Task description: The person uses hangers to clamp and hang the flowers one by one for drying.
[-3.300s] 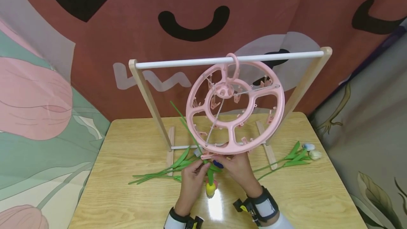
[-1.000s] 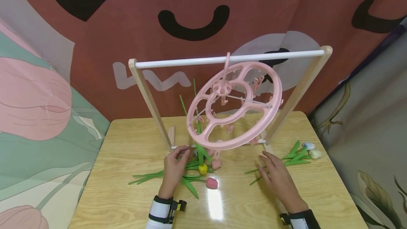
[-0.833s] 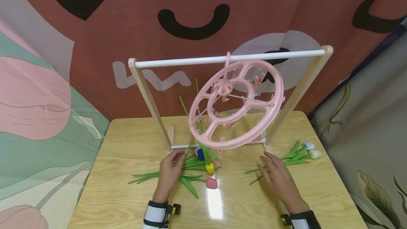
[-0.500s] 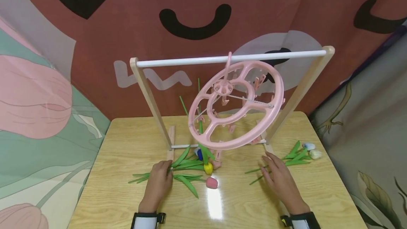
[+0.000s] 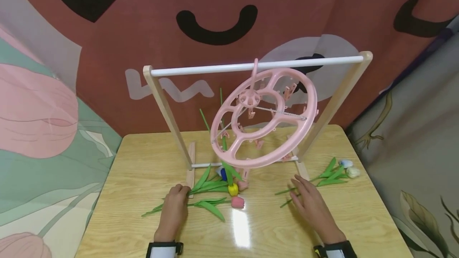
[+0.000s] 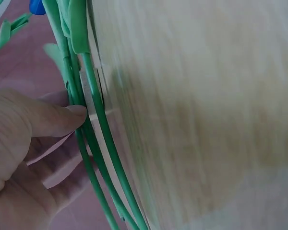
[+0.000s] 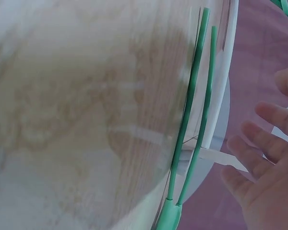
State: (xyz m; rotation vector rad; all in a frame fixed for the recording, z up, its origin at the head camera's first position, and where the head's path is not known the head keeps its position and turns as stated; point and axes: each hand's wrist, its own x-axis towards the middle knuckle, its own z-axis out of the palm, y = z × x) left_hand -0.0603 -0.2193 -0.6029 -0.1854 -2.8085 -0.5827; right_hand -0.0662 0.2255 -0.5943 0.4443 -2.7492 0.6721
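Observation:
My left hand [image 5: 173,210] is low over the table's left part, at the stems of several artificial tulips. In the left wrist view, its thumb and fingers pinch the green tulip stems [image 6: 98,187], with another stem lying alongside. Those tulips' leaves [image 5: 211,186] spread rightward, and a pink tulip head [image 5: 237,202] lies in front. A yellow tulip [image 5: 233,189] hangs head down at the left of the pink round clip hanger [image 5: 272,156]. My right hand [image 5: 313,210] holds nothing, its fingers spread and relaxed beside the stems of two tulips [image 5: 331,176].
The hanger hooks over the white bar [image 5: 201,69] of a wooden-legged rack [image 5: 166,114] and tilts down to the right. Several small pink clips [image 5: 289,90] dangle from it. A patterned cloth [image 5: 107,71] stands behind the wooden table [image 5: 136,162].
Both hands have left the hanger's lower rim, and the hanger has turned and tilted. My left hand has moved left and down to the stems; my right hand has stayed at the right lately.

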